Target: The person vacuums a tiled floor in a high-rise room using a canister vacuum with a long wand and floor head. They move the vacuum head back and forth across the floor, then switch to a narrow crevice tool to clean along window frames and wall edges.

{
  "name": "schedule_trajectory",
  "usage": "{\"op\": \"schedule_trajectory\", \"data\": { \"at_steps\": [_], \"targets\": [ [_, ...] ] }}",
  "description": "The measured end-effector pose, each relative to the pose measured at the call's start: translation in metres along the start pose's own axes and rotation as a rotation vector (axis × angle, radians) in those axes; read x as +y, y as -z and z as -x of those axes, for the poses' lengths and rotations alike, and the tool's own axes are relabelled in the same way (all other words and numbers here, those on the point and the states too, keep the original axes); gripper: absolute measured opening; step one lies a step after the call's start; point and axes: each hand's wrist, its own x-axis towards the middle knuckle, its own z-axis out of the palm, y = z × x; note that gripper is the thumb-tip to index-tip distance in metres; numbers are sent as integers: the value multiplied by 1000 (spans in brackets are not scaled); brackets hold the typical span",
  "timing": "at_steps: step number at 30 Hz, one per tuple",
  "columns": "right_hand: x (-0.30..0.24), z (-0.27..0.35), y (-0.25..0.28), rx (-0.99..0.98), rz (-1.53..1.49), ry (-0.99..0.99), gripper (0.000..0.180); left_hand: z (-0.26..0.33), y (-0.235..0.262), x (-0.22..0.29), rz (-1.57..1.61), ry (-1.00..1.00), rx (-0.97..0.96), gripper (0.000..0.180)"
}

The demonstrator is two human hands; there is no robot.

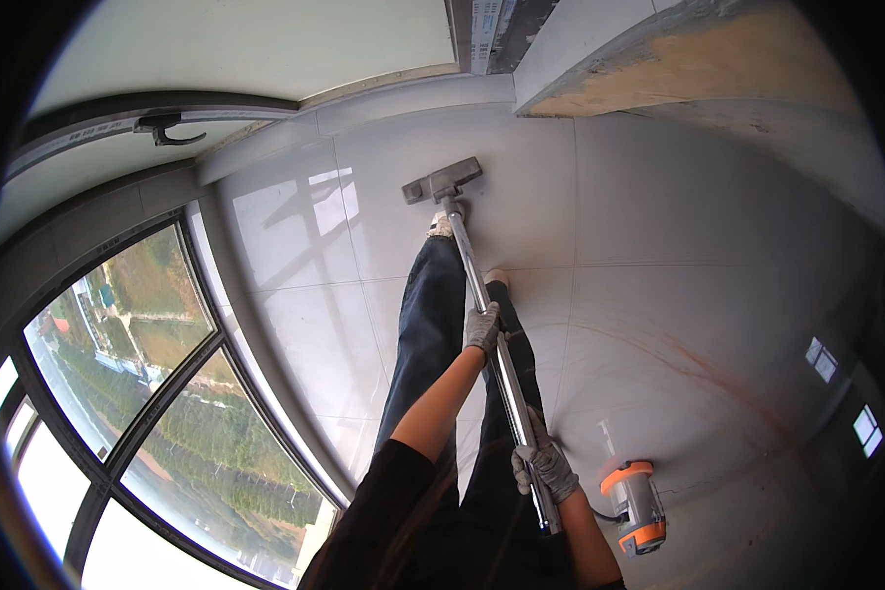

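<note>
- Right hand, 5 o'clock: wrapped round the tube near its lower end. Steer from here.
- Left hand, just off centre: closed round the tube higher up. Keep it light, guiding.
- Canister, 4–5 o'clock, on the floor: don't yank it.
- Streak, reddish, 3–4 o'clock: probably wants slow, overlapping passes.
- Nozzle, 12 o'clock, just past left shoe: keep flat, feet clear.

Dark-framed window at left, a hooked handle above.
</note>
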Motion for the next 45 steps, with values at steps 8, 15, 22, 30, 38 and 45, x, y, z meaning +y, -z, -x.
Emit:
{"op": "schedule_trajectory", "data": {
  "at_steps": [8, 15, 22, 30, 38, 45],
  "targets": [
    [42, 80, 16, -265, 422, -221, 94, 10, 130, -42, 673, 84, 50, 33],
    [27, 74, -25, -36, 970, -23, 92, -27, 260, 25, 943, -138, 54, 40],
    [41, -2, -130, 5, 1211, -29, 87, -49, 358, 5, 1083, -86, 100, 42],
    [132, -142, -268, -43, 1223, -26, 85, -116, 493, -31, 995, -123, 205, 34],
    [175, -176, -318, -18, 1261, -125, 87, -92, 552, -16, 926, -57, 106, 34],
    [143, -160, -291, 76, 1081, -76, 81, -101, 491, -11, 845, -79, 397, 29]
  ]
}}
